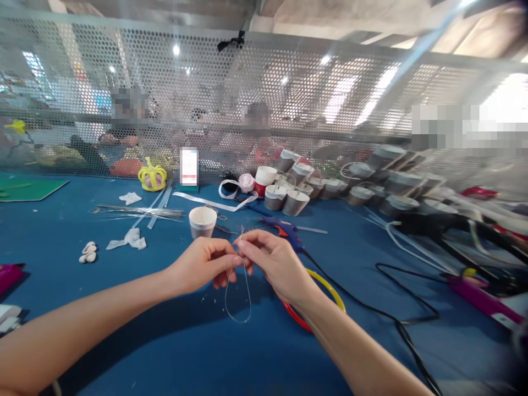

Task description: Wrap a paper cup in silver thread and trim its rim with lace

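Observation:
My left hand [208, 263] and my right hand [274, 261] meet above the blue table, fingertips pinched close together. Both are closed on a thin, pale wire [249, 300], which hangs below them in a teardrop loop. Its short ends poke up past the fingertips. Just behind my left hand stands a small white cup [202, 221]. A blue glue gun [291, 234] with an orange-red part lies beyond my right hand. Under my right wrist, a red and yellow ring [330, 289] is partly hidden.
Thin metal wires [140, 212] lie in a bundle at the left, near clear glue sticks [160, 204] and white scraps [134, 239]. Several grey pots [296, 202] crowd the back right before a perforated metal screen [280, 82]. A black cord [367, 308] crosses the right side.

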The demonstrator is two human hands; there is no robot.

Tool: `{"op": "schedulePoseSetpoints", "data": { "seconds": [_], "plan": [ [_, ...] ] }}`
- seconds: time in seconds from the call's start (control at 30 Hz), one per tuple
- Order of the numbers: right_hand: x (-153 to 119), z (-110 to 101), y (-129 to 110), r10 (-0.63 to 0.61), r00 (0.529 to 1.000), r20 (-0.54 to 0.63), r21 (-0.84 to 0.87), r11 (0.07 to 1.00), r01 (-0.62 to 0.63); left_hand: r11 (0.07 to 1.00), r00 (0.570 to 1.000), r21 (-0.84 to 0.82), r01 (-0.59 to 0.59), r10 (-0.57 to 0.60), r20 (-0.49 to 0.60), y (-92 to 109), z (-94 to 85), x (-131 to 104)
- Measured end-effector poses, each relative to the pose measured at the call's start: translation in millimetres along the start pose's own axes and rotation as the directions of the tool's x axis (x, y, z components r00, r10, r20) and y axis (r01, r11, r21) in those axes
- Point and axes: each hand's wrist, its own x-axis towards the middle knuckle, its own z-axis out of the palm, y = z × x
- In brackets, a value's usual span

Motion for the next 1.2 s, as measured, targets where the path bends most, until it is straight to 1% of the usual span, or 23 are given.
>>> {"op": "schedulePoseSetpoints", "data": {
  "seconds": [0.07,0.13,0.2,0.27,0.33,0.43,0.5,0.57,0.7,0.87,0.93,1.03,1.2],
  "plan": [
    [-0.7,-0.2,-1.0,-0.003,1.0,0.016,-0.036,0.999,0.004,1.0,1.0,0.019,0.002,-0.002,0.014,0.8,-2.8,1.0],
    [-2.4,-0.1,-3.1,0.002,0.999,0.048,-0.073,0.997,0.002,0.998,1.0,0.056,-0.012,0.012,-0.008,4.0,-7.9,2.6],
    [-4.9,0.6,-5.5,0.014,0.996,0.089,-0.113,0.994,-0.004,0.996,0.995,0.077,-0.039,0.046,-0.087,8.1,-12.9,4.1],
    [-7.7,2.3,-7.5,0.025,0.993,0.115,-0.177,0.984,-0.004,0.997,0.987,0.052,-0.059,0.066,-0.147,11.3,-15.0,4.7],
    [-10.0,4.7,-8.4,0.002,0.994,0.108,-0.256,0.966,0.026,0.997,0.98,0.021,-0.074,0.077,-0.181,12.5,-13.0,4.0],
    [-11.8,7.7,-8.2,-0.085,0.994,0.067,-0.376,0.921,0.105,0.994,0.965,0.019,-0.109,0.11,-0.238,11.9,-5.9,1.3],
    [-11.9,8.7,-8.2,-0.118,0.991,0.059,-0.415,0.9,0.132,0.991,0.955,0.022,-0.13,0.132,-0.265,11.6,-2.2,-0.2],
    [-11.6,8.8,-8.6,-0.099,0.993,0.071,-0.391,0.913,0.119,0.99,0.95,0.018,-0.143,0.142,-0.279,11.5,-0.7,-0.9],
    [-10.5,7.2,-10.1,0.006,0.994,0.11,-0.272,0.962,0.025,0.987,0.949,-0.019,-0.159,0.148,-0.279,9.9,-2.1,-0.5],
    [-8.5,4.8,-9.1,0.096,0.982,0.164,-0.138,0.988,-0.073,0.963,0.964,-0.198,-0.183,0.135,-0.231,3.9,-3.3,0.1],
    [-7.8,5.1,-7.4,0.109,0.979,0.174,-0.076,0.992,-0.097,0.949,0.97,-0.264,-0.172,0.117,-0.213,2.5,-3.0,0.1],
    [-7.3,6.2,-4.9,0.11,0.977,0.18,-0.011,0.994,-0.11,0.937,0.975,-0.31,-0.161,0.101,-0.2,2.4,-2.3,0.1],
    [-7.8,6.2,-3.3,0.107,0.979,0.174,-0.001,0.994,-0.108,0.927,0.976,-0.344,-0.146,0.078,-0.204,4.1,-2.1,1.1]
  ]
}}
